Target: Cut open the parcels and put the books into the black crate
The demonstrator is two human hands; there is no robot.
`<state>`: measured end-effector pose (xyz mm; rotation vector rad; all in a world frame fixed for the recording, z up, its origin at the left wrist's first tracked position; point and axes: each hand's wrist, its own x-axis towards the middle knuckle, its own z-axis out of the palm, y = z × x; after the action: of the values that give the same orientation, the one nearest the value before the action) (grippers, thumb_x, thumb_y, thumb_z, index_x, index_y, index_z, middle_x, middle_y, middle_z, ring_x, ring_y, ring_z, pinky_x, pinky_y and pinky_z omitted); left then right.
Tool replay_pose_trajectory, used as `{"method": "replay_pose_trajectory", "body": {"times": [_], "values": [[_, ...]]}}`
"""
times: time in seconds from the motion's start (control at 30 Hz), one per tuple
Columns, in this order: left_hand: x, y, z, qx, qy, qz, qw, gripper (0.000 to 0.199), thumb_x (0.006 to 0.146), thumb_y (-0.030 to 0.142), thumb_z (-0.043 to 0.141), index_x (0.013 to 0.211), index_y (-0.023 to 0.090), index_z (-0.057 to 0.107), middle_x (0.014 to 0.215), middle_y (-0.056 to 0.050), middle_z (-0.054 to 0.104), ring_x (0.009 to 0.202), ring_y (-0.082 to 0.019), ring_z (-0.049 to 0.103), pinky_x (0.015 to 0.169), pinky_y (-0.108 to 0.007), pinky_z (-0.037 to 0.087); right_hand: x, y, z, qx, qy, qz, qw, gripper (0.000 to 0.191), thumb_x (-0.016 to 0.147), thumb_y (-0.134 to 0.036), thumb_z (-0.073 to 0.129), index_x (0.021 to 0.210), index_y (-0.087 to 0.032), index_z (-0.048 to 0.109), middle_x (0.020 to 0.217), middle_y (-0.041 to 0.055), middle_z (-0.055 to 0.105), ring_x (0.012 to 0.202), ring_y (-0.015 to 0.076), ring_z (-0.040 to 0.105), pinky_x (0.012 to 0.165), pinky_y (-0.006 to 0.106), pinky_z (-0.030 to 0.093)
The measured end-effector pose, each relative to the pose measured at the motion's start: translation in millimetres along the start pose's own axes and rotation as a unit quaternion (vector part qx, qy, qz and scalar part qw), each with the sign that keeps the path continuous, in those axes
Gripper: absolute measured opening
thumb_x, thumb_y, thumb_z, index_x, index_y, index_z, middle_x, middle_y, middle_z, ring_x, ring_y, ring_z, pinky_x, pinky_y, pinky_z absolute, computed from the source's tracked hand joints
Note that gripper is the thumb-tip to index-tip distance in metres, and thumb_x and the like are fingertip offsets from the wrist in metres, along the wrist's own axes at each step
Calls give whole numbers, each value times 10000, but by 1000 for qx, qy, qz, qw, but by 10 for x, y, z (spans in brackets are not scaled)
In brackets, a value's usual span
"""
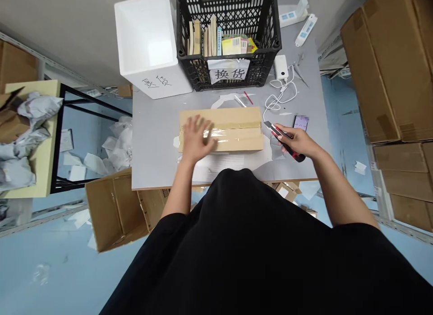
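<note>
Left hand (201, 139) spread open over taped tan cardboard box (237, 141) near grey bench's (155, 139) front edge; right hand (294, 141) closed around red-and-black box cutter (287, 145).

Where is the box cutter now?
In the head view, the box cutter sits in the right hand, at the right end of the cardboard box, beside a phone.

Bright, even light; strong fisheye edge distortion.
</note>
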<state>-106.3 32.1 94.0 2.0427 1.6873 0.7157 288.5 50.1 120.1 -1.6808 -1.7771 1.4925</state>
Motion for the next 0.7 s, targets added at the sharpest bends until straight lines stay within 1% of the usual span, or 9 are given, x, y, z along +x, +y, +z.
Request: {"method": "replay_pose_trajectory", "body": {"times": [0.1, 0.13, 0.2, 0.27, 0.33, 0.53, 0.7], "values": [[92, 409, 322, 4, -71, 61, 996, 775, 772, 731, 638, 1433, 350, 502, 1592, -85, 355, 1517, -438, 156, 1201, -690, 95, 42, 79, 137, 105, 2, 24, 994, 662, 923, -342, 579, 1549, -224, 399, 761, -8, 658, 570, 153, 644, 610, 343, 607], [120, 502, 411, 2, -87, 72, 994, 811, 758, 760, 630, 1443, 347, 497, 1594, -89, 355, 1517, -439, 158, 1207, -680, 83, 50, 93, 164, 127, 0, 29, 992, 668, 924, -331, 578, 1555, -223, 387, 750, -13, 649, 574, 154, 649, 615, 349, 615], [166, 618, 543, -2, -104, 86, 991, 876, 733, 805, 613, 1463, 338, 482, 1603, -95, 343, 1520, -443, 148, 1212, -670, 61, 60, 108, 190, 158, -12, 31, 987, 671, 931, -315, 571, 1564, -230, 366, 751, -17, 642, 594, 156, 661, 634, 362, 627], [197, 661, 616, -5, -111, 94, 989, 925, 716, 834, 597, 1480, 330, 465, 1617, -97, 323, 1524, -446, 131, 1214, -666, 44, 66, 110, 193, 176, -19, 22, 984, 669, 936, -316, 568, 1566, -238, 359, 760, -19, 641, 610, 154, 666, 650, 369, 633], [212, 664, 651, -5, -110, 97, 989, 954, 703, 849, 592, 1490, 329, 452, 1629, -92, 306, 1527, -444, 123, 1218, -659, 37, 72, 99, 187, 182, -18, 12, 983, 671, 934, -326, 575, 1564, -237, 363, 765, -18, 642, 610, 148, 664, 654, 369, 634], [204, 631, 689, 0, -105, 98, 990, 967, 696, 849, 598, 1505, 347, 432, 1642, -75, 292, 1536, -430, 111, 1224, -646, 42, 80, 28, 188, 175, -14, 1, 984, 678, 931, -343, 579, 1565, -231, 365, 748, -19, 637, 559, 132, 626, 593, 333, 610], [202, 636, 698, -1, -114, 90, 989, 980, 694, 849, 602, 1509, 332, 433, 1645, -85, 285, 1538, -440, 94, 1220, -654, 51, 68, -25, 219, 161, -4, -4, 987, 662, 927, -318, 560, 1558, -228, 381, 739, -22, 633, 523, 129, 590, 540, 313, 578]]}}
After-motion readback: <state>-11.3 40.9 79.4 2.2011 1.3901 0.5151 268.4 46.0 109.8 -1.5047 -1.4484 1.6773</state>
